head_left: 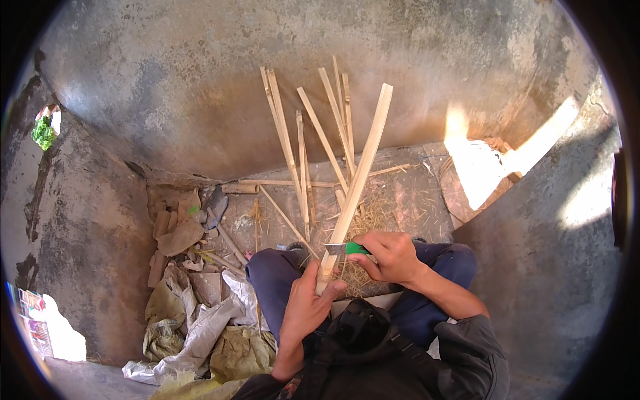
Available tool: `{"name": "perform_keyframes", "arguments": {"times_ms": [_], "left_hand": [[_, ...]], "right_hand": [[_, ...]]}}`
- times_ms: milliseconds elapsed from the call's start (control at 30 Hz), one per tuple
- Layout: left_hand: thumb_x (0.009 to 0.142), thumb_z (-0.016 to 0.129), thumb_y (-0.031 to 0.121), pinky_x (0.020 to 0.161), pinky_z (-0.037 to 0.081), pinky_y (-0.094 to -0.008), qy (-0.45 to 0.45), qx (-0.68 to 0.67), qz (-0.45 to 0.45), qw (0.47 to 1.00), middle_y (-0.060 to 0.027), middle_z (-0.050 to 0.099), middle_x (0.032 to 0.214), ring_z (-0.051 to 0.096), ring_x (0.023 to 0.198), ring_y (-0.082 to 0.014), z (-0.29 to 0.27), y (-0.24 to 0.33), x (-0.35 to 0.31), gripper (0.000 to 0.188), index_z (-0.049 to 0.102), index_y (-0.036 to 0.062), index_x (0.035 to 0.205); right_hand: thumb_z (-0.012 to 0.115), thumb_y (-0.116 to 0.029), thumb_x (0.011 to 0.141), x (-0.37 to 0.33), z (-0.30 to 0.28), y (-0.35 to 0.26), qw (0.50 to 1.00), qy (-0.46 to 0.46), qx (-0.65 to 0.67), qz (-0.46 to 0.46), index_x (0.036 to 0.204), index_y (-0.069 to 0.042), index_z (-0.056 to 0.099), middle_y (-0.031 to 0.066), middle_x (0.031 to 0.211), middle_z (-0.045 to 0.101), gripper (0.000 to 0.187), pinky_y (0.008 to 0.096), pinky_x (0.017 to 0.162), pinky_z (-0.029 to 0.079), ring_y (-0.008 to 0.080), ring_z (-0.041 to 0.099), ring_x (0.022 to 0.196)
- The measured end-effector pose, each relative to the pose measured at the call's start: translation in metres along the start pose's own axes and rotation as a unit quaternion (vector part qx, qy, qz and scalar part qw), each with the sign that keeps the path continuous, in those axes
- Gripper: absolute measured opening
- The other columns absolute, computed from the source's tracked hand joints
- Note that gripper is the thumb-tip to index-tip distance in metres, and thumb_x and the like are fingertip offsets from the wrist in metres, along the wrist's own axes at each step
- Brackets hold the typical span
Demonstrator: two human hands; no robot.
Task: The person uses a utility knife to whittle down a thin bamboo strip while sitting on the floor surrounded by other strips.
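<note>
A long, pale bamboo strip (363, 167) slants up and away from my lap toward the far wall. My left hand (309, 300) is closed around its near end. In my right hand (392, 257) is a knife (357, 249) with a green handle, gripped in closed fingers. Its short blade points left and lies across the strip, just beyond my left hand. Whether the edge is cutting into the strip cannot be made out. Beyond my knees, several more bamboo strips (283, 127) lean against the wall, with thin shavings (373, 217) strewn around their lower ends.
Weathered concrete walls (200, 87) enclose me on several sides. Crumpled sacks (200, 327) lie at my left, below broken clay pieces (180, 237) and scraps. A bamboo pole (287, 182) runs along the far wall's foot. Sunlight falls on a round woven thing (497, 147) at the right.
</note>
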State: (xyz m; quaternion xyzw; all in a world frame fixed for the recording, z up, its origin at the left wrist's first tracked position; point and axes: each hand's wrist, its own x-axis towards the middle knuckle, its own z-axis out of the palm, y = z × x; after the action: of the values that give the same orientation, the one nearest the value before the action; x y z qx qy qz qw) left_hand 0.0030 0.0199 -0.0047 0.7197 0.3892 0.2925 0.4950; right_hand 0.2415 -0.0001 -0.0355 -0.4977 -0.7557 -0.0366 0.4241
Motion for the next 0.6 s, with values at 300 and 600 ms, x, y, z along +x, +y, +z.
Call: {"name": "perform_keyframes", "arguments": {"times_ms": [300,600], "left_hand": [[0.101,0.088,0.024,0.076,0.057,-0.0355,-0.008,-0.067,-0.004,0.998,-0.0143,0.074,0.100,0.072,0.089,-0.0170,0.009,-0.019,0.010,0.056,0.049,-0.0029,0.132],[0.110,0.076,0.032,0.066,0.049,-0.0297,0.028,-0.030,-0.013,0.999,-0.0022,0.067,0.083,0.058,0.076,-0.0073,0.013,-0.006,0.014,0.037,0.059,0.0005,0.120]], "right_hand": [[0.081,-0.035,0.100,-0.003,0.002,-0.010,0.999,-0.020,-0.013,-0.023,0.106,-0.010,0.073,0.0048,0.078,0.062,0.027,0.0371,0.054,0.054,0.0239,0.069,0.061],[0.081,-0.033,0.099,0.000,-0.003,-0.018,0.999,-0.019,-0.044,-0.022,0.107,-0.011,0.073,0.0041,0.077,0.060,0.024,0.0360,0.053,0.053,0.0227,0.068,0.060]]}}
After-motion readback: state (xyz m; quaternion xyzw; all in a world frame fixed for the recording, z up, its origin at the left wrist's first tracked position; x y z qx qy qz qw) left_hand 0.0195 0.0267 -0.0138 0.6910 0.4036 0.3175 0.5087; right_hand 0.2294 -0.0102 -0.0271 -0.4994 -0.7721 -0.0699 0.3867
